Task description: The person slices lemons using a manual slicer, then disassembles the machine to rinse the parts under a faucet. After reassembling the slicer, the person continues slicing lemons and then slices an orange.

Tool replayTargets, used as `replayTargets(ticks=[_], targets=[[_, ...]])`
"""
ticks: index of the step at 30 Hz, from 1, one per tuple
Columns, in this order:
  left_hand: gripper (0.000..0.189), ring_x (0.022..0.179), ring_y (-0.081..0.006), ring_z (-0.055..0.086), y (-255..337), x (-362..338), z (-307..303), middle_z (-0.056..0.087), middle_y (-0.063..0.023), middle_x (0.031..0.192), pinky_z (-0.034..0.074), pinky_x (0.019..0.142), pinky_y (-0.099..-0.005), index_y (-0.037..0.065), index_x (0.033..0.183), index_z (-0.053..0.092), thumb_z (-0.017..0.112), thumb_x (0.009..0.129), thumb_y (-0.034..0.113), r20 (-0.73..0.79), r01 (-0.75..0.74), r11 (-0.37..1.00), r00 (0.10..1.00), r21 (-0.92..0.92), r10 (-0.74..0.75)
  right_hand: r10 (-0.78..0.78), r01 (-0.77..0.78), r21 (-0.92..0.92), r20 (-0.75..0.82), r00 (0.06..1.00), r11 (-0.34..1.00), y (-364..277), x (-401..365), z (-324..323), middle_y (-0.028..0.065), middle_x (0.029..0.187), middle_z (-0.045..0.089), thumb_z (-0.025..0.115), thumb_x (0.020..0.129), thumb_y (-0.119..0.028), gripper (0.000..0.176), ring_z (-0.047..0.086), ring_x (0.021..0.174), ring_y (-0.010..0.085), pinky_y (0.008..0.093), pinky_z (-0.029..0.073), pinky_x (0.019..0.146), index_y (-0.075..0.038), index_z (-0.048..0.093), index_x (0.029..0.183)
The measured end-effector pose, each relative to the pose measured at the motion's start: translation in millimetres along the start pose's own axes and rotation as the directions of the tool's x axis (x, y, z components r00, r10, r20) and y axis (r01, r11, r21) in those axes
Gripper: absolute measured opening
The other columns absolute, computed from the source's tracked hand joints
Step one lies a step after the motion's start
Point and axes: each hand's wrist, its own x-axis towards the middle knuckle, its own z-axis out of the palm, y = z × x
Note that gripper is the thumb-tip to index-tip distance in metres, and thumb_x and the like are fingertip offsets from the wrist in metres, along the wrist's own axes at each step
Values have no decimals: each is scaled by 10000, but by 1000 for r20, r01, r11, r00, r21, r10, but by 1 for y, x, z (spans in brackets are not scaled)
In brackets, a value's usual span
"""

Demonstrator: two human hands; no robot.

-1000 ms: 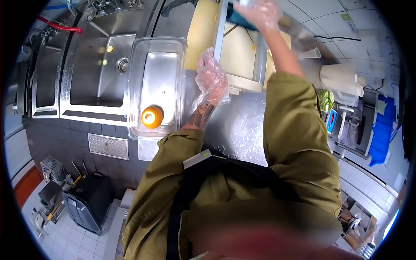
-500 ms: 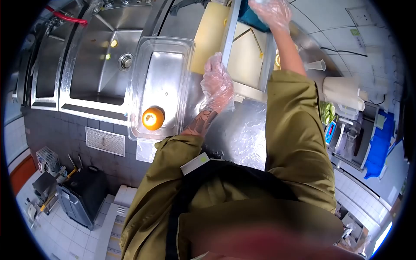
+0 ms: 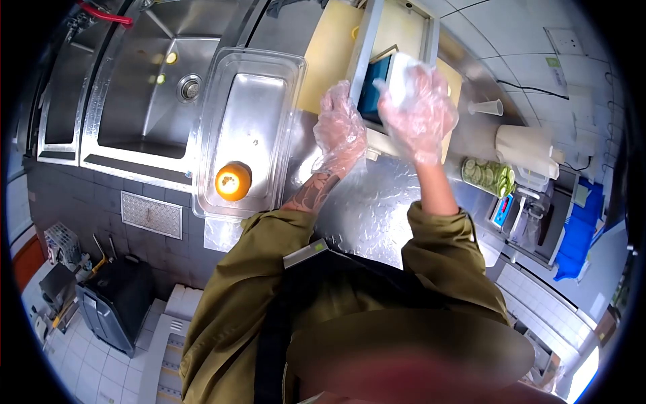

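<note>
Clamps right hand (image 3: 420, 111) on white-and-teal block (image 3: 374, 87) over railed board (image 3: 402, 27); cannot confirm left hand (image 3: 338, 128) grip at board's left rail (image 3: 365, 44).

White block (image 3: 402, 73) partly hidden behind right fingers (image 3: 434, 81)

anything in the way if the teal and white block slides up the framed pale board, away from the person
Nothing visible: beyond the block under the right hand, the pale board looks bare between its rails, save a dark slanted edge whose height I can't tell.
</note>
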Motion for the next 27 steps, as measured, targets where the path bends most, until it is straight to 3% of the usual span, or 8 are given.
replayTargets(ticks=[4, 6, 9, 12, 13, 20, 25, 27], targets=[[333, 1099, -348, 589, -3, -3, 0, 585, -159, 1234, 489, 945, -422, 127, 1315, 526, 455, 990, 122, -7, -50, 997, 999, -63, 50, 16, -16, -42, 2, 1000, 999, 49, 95, 68, 115, 1134, 658, 688, 734, -527, 512, 660, 972, 310, 437, 540, 783, -143, 688, 1072], [333, 1093, -341, 591, -2, -2, -2, 583, -160, 1232, 499, 933, -415, 134, 1321, 519, 450, 996, 138, 6, -43, 998, 999, -39, 43, 54, 12, -177, 362, 930, 984, 40, 147, 62, 153, 1122, 653, 551, 861, -464, 490, 613, 1018, 354, 513, 487, 854, -108, 621, 1189], [333, 1076, -334, 608, -7, -1, 3, 580, -134, 1245, 520, 895, -421, 145, 1302, 522, 485, 971, 132, -22, -57, 998, 998, 24, 58, -228, 317, -467, 238, 944, 826, 70, 170, 109, 150, 1063, 662, 543, 863, -425, 411, 627, 971, 352, 501, 500, 819, -116, 645, 1115], [361, 1046, -324, 636, -8, -2, 4, 576, -94, 1262, 549, 838, -438, 158, 1280, 522, 548, 923, 110, -27, -64, 996, 997, 62, 65, -305, 174, -388, -306, 902, 905, 60, 132, 93, 147, 1005, 668, 545, 851, -389, 363, 645, 920, 343, 488, 518, 778, -101, 648, 1046], [359, 1044, -324, 637, -9, -1, 7, 580, -95, 1257, 549, 838, -439, 158, 1281, 524, 545, 926, 113, -43, -70, 996, 996, 64, 72, -38, 30, -98, -83, 996, 995, 60, 121, 82, 131, 1154, 659, 683, 738, -541, 533, 660, 977, 319, 446, 539, 793, -124, 687, 1070], [334, 990, -333, 659, -9, -2, 9, 602, -91, 1236, 552, 806, -452, 157, 1260, 544, 545, 927, 127, -108, -61, 998, 992, 21, 63, -120, 117, -39, -95, 988, 992, 5, -22, 1, 179, 1071, 641, 754, 642, -536, 599, 678, 769, 337, 430, 558, 633, -116, 667, 1060], [398, 990, -308, 661, -9, -1, 6, 569, -83, 1276, 566, 779, -423, 167, 1296, 517, 571, 907, 102, -26, -61, 996, 998, 60, 63, -28, 14, -95, -139, 990, 995, 43, 69, 64, 119, 1069, 664, 695, 680, -514, 540, 679, 863, 305, 422, 552, 668, -157, 683, 1085], [407, 963, -311, 670, -10, 0, 6, 568, -77, 1275, 569, 776, -422, 170, 1296, 517, 581, 901, 100, -32, -67, 996, 997, 56, 69, -70, 45, -238, -101, 992, 970, 50, 122, 85, 154, 1008, 674, 550, 849, -403, 379, 645, 950, 341, 486, 523, 790, -98, 649, 1052]])
